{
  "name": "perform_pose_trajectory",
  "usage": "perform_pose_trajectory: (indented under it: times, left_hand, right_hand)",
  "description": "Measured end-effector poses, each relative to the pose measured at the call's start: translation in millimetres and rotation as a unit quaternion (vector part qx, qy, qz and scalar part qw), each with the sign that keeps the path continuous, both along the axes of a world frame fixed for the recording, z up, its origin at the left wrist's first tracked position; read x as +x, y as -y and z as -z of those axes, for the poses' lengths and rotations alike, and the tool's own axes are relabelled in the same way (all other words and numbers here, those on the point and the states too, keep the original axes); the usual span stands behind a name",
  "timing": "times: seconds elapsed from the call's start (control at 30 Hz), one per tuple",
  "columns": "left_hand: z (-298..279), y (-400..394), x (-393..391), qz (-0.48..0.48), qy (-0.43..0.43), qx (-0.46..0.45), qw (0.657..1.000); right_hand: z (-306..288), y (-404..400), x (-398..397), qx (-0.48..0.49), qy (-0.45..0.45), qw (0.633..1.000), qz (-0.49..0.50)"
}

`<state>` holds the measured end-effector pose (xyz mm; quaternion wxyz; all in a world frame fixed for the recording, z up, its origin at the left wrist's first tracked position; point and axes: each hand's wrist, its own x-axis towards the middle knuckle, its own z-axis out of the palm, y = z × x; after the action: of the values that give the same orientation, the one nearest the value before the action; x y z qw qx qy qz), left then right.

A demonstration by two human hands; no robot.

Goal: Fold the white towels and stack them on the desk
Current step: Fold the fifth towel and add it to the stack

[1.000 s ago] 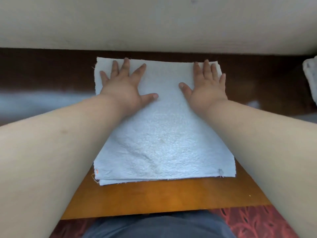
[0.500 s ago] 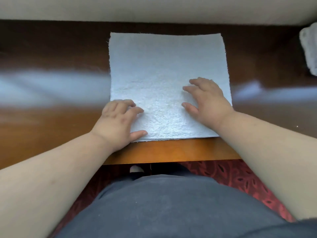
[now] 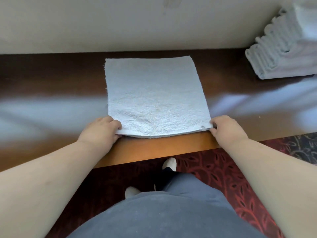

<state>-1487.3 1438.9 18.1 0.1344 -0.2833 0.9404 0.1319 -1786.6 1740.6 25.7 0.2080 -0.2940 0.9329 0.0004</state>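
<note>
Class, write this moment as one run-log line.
left hand: grips towel near-left corner | right hand: grips near-right corner | stack: far right

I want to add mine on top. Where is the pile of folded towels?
In the head view, the pile of folded towels sits at the far right of the desk, against the wall, well right of the towel both hands are gripping.

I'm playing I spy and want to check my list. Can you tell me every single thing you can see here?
towel: one, white, flat on the desk, near corners held
towel stack: one, white, folded, far right of the desk
desk: one, brown wood, against the wall
wall: one, cream, behind the desk
carpet: one, red with leaf pattern, below
shoes: two, pale, on the carpet
left hand: one, grips near left corner
right hand: one, grips near right corner
</note>
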Motion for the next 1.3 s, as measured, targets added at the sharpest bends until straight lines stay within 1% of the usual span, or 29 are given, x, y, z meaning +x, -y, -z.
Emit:
perform_pose_trajectory:
  times: [0.1,0.2,0.27,0.33,0.4,0.47,0.63,0.77,0.83,0.9,1.0,1.1,1.17,1.23,1.3]
  left_hand:
    - [-5,7,1,-0.021,-0.007,-0.004,1.000]
    - [-6,-4,3,-0.010,0.025,0.024,0.999]
    - [-3,-17,4,-0.015,0.006,0.042,0.999]
    - [-1,-27,3,-0.049,-0.026,0.052,0.997]
    - [-1,-34,4,-0.074,-0.025,0.033,0.996]
    - [-2,-35,2,-0.060,-0.010,-0.006,0.998]
    - [-4,-40,2,-0.010,0.015,-0.070,0.997]
    - [-6,-37,2,0.015,0.037,-0.092,0.995]
    - [-7,-38,-1,0.024,0.048,-0.099,0.994]
    - [-8,-43,-2,0.025,0.038,-0.110,0.993]
    - [-11,-48,-1,-0.009,-0.029,-0.119,0.992]
    - [-11,-57,0,-0.008,-0.059,-0.097,0.994]
    - [-7,-62,-1,0.000,-0.033,-0.059,0.998]
    - [-3,-61,1,-0.020,0.005,-0.038,0.999]
    - [1,-58,6,-0.053,0.001,-0.024,0.998]
  right_hand:
    - [-5,-3,2,-0.016,0.024,0.999,0.027]
    - [-6,-7,5,-0.063,0.036,0.997,0.028]
    - [-3,-8,1,-0.070,0.037,0.997,0.026]
    - [1,-8,-5,-0.076,0.040,0.996,0.041]
    - [6,-10,-7,-0.092,0.036,0.993,0.057]
    - [9,-11,-5,-0.102,0.018,0.993,0.061]
    - [18,-17,1,-0.122,-0.003,0.991,0.060]
    - [21,-18,-1,-0.136,-0.013,0.988,0.071]
    - [21,-18,-3,-0.127,-0.009,0.990,0.068]
    - [20,-19,-4,-0.119,-0.003,0.991,0.068]
    - [20,-19,-4,-0.125,-0.003,0.989,0.083]
    - [18,-18,-2,-0.131,-0.007,0.987,0.088]
    - [17,-18,-1,-0.138,-0.010,0.986,0.093]
    - [17,-19,1,-0.140,-0.011,0.986,0.090]
    - [17,-19,3,-0.139,-0.010,0.986,0.088]
